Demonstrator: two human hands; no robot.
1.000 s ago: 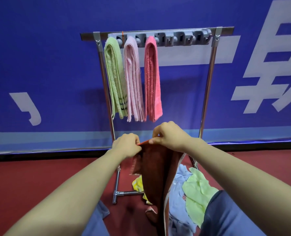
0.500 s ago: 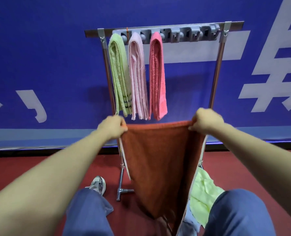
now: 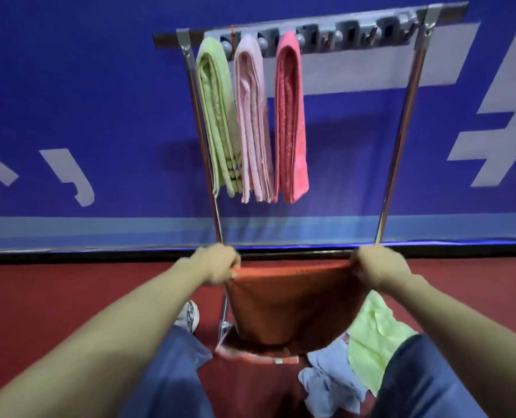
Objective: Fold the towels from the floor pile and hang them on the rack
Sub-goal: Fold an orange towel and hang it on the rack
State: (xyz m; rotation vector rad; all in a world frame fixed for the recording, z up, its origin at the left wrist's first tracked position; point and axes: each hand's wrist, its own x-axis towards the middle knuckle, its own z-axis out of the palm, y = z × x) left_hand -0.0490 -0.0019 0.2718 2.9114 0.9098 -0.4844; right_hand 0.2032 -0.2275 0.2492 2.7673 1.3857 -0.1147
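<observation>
3 towels [image 3: 252,116] hang on the rack [image 3: 356,36], at its left end; the held towel [image 3: 290,309] spreads before it, floor pile [image 3: 371,333] beneath.

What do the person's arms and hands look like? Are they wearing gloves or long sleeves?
No gloves, no sleeves in view. The left hand and right hand are bare, as are the left forearm and right forearm. No watch or bracelet shows. Below are blue trousers and a pale sneaker.

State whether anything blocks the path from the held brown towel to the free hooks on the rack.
Nothing visible does. Open space lies between the brown towel and the free hooks, which sit right of the coral towel.
</observation>
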